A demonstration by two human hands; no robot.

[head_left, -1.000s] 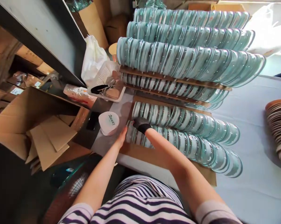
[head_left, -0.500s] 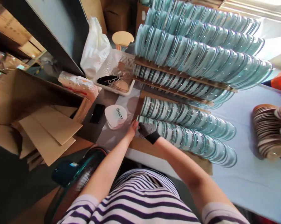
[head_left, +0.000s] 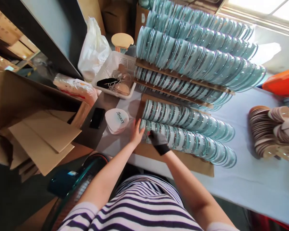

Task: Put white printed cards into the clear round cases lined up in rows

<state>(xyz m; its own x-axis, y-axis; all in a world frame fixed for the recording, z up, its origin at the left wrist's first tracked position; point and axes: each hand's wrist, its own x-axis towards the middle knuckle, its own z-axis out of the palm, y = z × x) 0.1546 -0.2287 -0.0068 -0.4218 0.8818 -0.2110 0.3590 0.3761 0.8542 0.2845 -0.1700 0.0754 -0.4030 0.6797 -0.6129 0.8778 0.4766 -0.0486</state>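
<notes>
In the head view, two rows of clear glass lids with shiny rims stand on edge on a cardboard sheet (head_left: pixel 202 165). At the left end of the front row of lids (head_left: pixel 190 138), my bare left hand (head_left: pixel 136 133) rests against the end lid, thumb and fingers apart. My right hand (head_left: pixel 158 141), in a dark glove, is at the near side of the same row, a little right of my left hand. Its fingertips are blurred and partly hidden, so their grip is unclear. Behind lies the second row of lids (head_left: pixel 180 114).
Taller stacked rows of larger glass lids (head_left: pixel 194 59) stand at the back. Left are a white printed pad (head_left: pixel 117 120), a black phone (head_left: pixel 97 118) and a white basket (head_left: pixel 114 93). Brown-rimmed pieces (head_left: pixel 262 131) sit right. A fan (head_left: pixel 74 189) and cardboard (head_left: pixel 45 134) are lower left.
My right hand has shifted right along the front row, away from my left hand. My left hand has moved up against the row's end, its fingers more spread. The camera view has shifted slightly.
</notes>
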